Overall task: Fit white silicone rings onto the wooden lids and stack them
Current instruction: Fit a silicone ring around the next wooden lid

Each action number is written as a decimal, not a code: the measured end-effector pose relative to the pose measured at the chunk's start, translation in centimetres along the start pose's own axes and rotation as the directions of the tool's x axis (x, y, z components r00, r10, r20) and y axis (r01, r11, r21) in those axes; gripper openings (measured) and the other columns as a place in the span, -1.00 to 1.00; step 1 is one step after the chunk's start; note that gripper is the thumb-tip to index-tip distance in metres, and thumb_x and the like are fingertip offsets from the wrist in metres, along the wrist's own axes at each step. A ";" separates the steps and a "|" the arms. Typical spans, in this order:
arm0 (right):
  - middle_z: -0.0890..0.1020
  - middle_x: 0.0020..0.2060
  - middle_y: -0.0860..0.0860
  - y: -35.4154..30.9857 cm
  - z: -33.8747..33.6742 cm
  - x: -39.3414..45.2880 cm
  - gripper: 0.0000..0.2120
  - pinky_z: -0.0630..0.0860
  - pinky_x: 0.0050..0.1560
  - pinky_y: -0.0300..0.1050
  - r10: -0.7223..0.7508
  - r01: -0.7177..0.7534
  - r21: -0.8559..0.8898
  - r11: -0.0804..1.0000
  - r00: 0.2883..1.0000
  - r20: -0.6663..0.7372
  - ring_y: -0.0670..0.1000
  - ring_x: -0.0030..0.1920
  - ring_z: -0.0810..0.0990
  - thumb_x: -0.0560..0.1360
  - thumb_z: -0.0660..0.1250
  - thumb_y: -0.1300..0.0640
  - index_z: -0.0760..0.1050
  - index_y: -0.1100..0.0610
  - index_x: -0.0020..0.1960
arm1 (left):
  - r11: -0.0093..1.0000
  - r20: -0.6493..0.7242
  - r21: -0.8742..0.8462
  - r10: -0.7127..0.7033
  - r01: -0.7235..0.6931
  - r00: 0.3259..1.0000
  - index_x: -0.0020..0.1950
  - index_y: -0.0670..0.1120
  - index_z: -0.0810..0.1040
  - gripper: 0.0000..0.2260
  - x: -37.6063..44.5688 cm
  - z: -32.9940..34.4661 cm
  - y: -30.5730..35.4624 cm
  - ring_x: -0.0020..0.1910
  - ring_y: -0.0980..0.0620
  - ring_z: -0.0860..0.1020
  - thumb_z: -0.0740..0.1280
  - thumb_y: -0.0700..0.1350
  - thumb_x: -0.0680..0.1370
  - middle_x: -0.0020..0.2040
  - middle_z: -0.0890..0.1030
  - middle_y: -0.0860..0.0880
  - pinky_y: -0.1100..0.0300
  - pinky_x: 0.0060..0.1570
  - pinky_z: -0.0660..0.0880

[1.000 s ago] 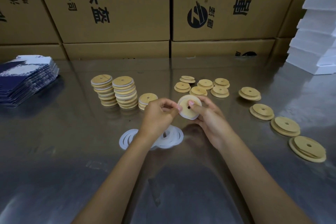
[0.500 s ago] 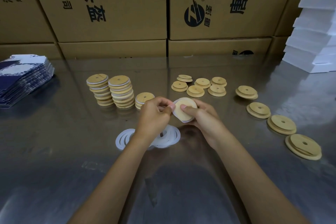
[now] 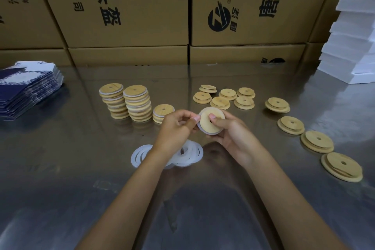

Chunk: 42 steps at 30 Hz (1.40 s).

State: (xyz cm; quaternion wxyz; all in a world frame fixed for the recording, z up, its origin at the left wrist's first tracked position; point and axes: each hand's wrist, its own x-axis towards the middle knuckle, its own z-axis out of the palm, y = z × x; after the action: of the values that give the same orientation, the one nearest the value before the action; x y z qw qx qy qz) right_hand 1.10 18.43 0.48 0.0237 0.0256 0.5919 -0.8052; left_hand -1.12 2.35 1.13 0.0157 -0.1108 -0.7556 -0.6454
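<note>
Both hands hold one round wooden lid (image 3: 211, 123) up over the shiny bench (image 3: 60, 168). The right hand (image 3: 233, 134) grips it with the thumb on its face. The left hand (image 3: 176, 128) pinches the white ring (image 3: 199, 128) at the lid's left edge. More white rings (image 3: 140, 155) lie on the bench under the hands. Two tall lid stacks (image 3: 125, 100) stand to the left. Loose lids (image 3: 223, 96) lie behind and to the right.

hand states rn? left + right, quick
Left hand: closed, pinching the white ring at the lid's left edge.
Right hand: closed, grip on the wooden lid, thumb on its face.
</note>
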 end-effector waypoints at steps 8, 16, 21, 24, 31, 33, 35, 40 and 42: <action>0.73 -0.03 0.05 0.3 0.2 0.1 -0.80 0.59 0.01 -0.13 -0.009 0.009 0.041 0.999 1.000 0.011 -0.01 -0.02 0.72 0.61 0.30 0.23 0.59 0.14 0.20 | 0.999 -0.032 0.013 -0.046 0.046 0.998 -0.17 -0.07 0.64 -0.91 0.1 0.3 0.0 -0.27 0.16 0.63 0.43 -0.12 0.53 -0.24 0.68 -0.02 0.32 -0.17 0.58; 0.71 0.11 0.15 0.2 0.2 0.2 -0.74 0.61 0.10 -0.05 0.011 -0.011 0.002 1.000 0.999 0.036 0.09 0.12 0.70 0.58 0.33 0.23 0.58 0.19 0.26 | 0.992 -0.045 0.117 -0.047 0.052 0.998 -0.12 -0.17 0.61 -0.77 0.4 -0.2 -0.5 -0.21 0.06 0.65 0.29 -0.07 0.62 -0.24 0.65 -0.06 0.11 -0.09 0.59; 0.73 0.02 0.06 0.3 0.0 0.1 -0.76 0.62 -0.01 -0.13 0.024 -0.024 0.003 1.000 0.999 0.046 0.00 0.03 0.72 0.59 0.32 0.22 0.59 0.16 0.24 | 0.920 -0.060 0.383 0.110 -0.079 0.992 -0.15 -0.11 0.56 -0.78 0.0 0.1 -0.6 -0.28 0.04 0.54 0.27 -0.02 0.62 -0.26 0.61 -0.04 0.27 -0.28 0.40; 0.73 0.00 0.05 0.2 -0.2 0.2 -0.76 0.63 -0.03 -0.15 0.028 -0.030 0.031 0.999 0.998 0.059 -0.01 0.02 0.72 0.59 0.31 0.22 0.58 0.16 0.25 | 0.899 -0.051 0.407 0.199 -0.161 0.979 -0.14 -0.10 0.56 -0.80 0.0 0.1 -0.4 -0.31 0.15 0.48 0.27 -0.04 0.62 -0.23 0.58 0.02 0.41 -0.32 0.34; 0.71 0.02 0.10 0.2 -0.2 0.2 -0.76 0.62 0.07 -0.06 0.021 -0.021 0.019 1.000 1.000 0.016 0.07 0.08 0.70 0.58 0.33 0.23 0.57 0.20 0.24 | 0.765 0.168 0.585 0.211 -0.270 0.963 -0.05 0.00 0.35 -0.91 -0.2 -0.3 -0.8 -0.31 0.14 0.40 0.12 -0.16 0.63 -0.28 0.42 0.12 0.25 -0.36 0.22; 0.70 0.03 0.15 0.2 -0.1 0.2 -0.73 0.63 0.06 -0.02 0.022 -0.022 0.028 0.999 1.000 0.011 0.11 0.08 0.69 0.57 0.34 0.25 0.55 0.26 0.26 | 0.725 0.158 0.619 0.262 -0.302 0.952 -0.05 -0.02 0.31 -0.91 -0.3 -0.4 -0.8 -0.31 0.07 0.40 0.10 -0.18 0.63 -0.29 0.43 0.08 0.18 -0.36 0.23; 0.69 0.06 0.23 0.2 0.0 0.2 -0.71 0.63 0.17 0.08 0.019 -0.019 0.017 1.000 1.000 0.003 0.20 0.12 0.68 0.55 0.36 0.27 0.53 0.29 0.26 | 0.703 0.115 0.635 0.324 -0.320 0.939 -0.05 -0.01 0.30 -0.92 -0.3 -0.6 -0.6 -0.27 0.01 0.44 0.09 -0.14 0.63 -0.25 0.48 0.04 0.11 -0.34 0.26; 0.66 0.13 0.30 0.1 0.2 -0.1 -0.74 0.61 0.16 0.10 -0.012 0.009 -0.084 0.996 0.999 -0.040 0.25 0.10 0.68 0.55 0.39 0.27 0.55 0.23 0.23 | 0.724 0.122 0.595 0.348 -0.349 0.930 -0.03 -0.01 0.34 -0.91 -0.3 -0.7 -0.5 -0.24 0.04 0.43 0.10 -0.11 0.66 -0.22 0.48 0.08 0.04 -0.27 0.37; 0.66 0.14 0.29 0.2 0.2 -0.1 -0.73 0.60 0.17 0.13 -0.009 0.005 -0.074 0.997 0.998 -0.055 0.26 0.12 0.67 0.55 0.39 0.27 0.55 0.22 0.24 | 0.766 0.119 0.563 0.296 -0.310 0.948 -0.03 -0.01 0.36 -0.90 -0.2 -0.7 -0.7 -0.30 0.11 0.41 0.11 -0.09 0.66 -0.28 0.46 0.11 0.07 -0.31 0.34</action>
State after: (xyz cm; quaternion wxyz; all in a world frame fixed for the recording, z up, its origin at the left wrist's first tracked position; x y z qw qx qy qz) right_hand 1.23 18.15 0.41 0.0055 0.0448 0.6219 -0.7818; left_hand -1.17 1.52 0.57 0.1434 -0.2286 -0.8869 -0.3750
